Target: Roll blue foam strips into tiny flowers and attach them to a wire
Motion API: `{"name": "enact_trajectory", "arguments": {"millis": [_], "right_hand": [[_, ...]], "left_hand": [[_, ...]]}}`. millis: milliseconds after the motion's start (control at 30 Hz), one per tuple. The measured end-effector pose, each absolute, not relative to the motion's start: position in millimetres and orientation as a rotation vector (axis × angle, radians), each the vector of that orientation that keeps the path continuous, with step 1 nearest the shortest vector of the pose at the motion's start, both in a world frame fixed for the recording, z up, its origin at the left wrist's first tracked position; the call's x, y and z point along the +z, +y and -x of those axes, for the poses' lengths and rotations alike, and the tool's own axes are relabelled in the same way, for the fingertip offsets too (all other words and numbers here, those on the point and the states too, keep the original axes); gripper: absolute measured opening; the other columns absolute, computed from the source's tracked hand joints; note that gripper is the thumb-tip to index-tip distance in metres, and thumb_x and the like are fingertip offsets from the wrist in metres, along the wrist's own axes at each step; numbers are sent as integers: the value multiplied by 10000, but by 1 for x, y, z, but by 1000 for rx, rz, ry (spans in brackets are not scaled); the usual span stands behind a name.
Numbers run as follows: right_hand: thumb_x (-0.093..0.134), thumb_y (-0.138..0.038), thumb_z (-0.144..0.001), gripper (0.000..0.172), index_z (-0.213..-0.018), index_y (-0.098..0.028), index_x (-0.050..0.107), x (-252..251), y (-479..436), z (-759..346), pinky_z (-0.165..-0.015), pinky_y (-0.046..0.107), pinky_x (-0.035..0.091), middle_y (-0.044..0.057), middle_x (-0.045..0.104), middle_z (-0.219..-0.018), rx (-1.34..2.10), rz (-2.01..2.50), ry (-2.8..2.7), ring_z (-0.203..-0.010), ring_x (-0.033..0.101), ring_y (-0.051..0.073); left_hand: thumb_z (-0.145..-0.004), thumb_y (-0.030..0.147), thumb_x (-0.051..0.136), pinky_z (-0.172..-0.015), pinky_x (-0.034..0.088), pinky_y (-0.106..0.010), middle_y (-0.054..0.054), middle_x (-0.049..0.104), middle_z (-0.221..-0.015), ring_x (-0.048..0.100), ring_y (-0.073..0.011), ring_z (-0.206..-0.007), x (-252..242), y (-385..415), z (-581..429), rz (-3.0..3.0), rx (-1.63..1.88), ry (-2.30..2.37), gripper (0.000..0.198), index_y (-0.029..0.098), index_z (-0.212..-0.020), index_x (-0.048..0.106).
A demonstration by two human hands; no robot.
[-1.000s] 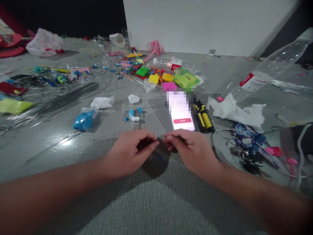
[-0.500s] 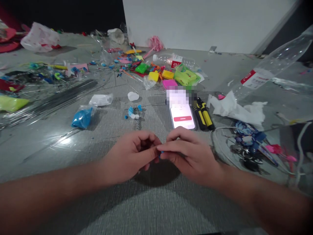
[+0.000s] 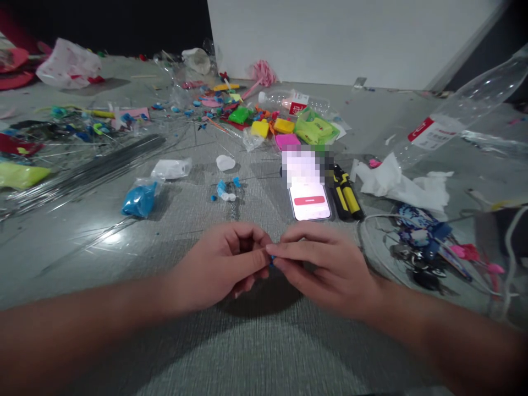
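Observation:
My left hand (image 3: 231,264) and my right hand (image 3: 325,267) meet fingertip to fingertip above the grey table, both closed. Pinched between them is a small blue piece of clay (image 3: 272,260), mostly covered by the fingers. Beyond the left hand sit a small blue-and-white clay shape (image 3: 225,191) and a lump of white clay (image 3: 225,162). Blue clay in a clear bag (image 3: 140,199) lies to their left, with a white clay packet (image 3: 171,168) behind it. A lit phone (image 3: 309,203) lies just past my right hand.
Yellow-and-black pliers (image 3: 346,195) lie beside the phone. Crumpled tissue (image 3: 391,179) and a large clear bottle (image 3: 449,124) are at the right. A bundle of thin wires (image 3: 103,162) stretches across the left. Colourful clay packets (image 3: 284,126) and scraps crowd the back.
The right hand's fingers have shifted slightly at the blue piece, and that hand sits a little lower. The left hand has hardly moved. Nothing on the table has been displaced.

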State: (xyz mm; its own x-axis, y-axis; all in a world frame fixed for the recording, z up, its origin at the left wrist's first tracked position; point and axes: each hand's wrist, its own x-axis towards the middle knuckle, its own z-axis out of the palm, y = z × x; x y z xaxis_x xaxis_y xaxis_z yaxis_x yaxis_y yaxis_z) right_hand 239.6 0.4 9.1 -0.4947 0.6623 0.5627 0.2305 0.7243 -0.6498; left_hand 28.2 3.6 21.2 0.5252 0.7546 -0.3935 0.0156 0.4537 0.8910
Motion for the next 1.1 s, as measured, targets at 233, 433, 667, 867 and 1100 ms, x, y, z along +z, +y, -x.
{"name": "enact_trajectory", "arguments": {"millis": [233, 433, 667, 867, 1100], "right_hand": [[660, -93, -893, 210, -1095, -121, 712, 9, -2, -237, -718, 229, 531, 52, 727, -892, 742, 768, -2053, -766, 657, 104], [664, -97, -873, 193, -1059, -146, 676, 10, -3, -236, -706, 241, 515, 30, 699, -883, 946, 764, -1975, -763, 635, 105], [668, -150, -911, 148, -1041, -195, 612, 6, -6, -236, -604, 199, 511, -9, 617, -865, 1533, 764, -1681, -694, 581, 83], [708, -223, -928, 209, -1105, -192, 603, 7, -5, -238, -650, 220, 604, 7, 605, -920, 1783, 691, -1488, -767, 626, 97], [607, -197, -985, 54, -1014, -174, 647, 12, -4, -241, -537, 196, 486, 5, 599, -871, 1371, 814, -1638, -652, 570, 77]], "left_hand": [[-898, 213, 644, -380, 408, -95, 83, 565, -558, 498, -44, -441, 25, 1, -27, -1172, 547, 988, 50, 171, -871, 644], [-866, 191, 644, -428, 413, -115, 70, 583, -580, 536, -50, -472, 28, 2, -25, -1476, 557, 1004, 36, 160, -855, 659], [-883, 217, 639, -419, 376, -125, 61, 581, -537, 506, -49, -451, 30, 1, -25, -1753, 602, 997, 123, 160, -774, 628], [-935, 304, 633, -410, 398, -138, 70, 565, -571, 527, -59, -448, 28, 1, -25, -1486, 564, 965, 165, 182, -837, 580], [-949, 303, 599, -529, 410, -218, 21, 635, -706, 553, -102, -579, 22, 8, -24, -1847, 626, 1115, 138, 189, -885, 643]]}}
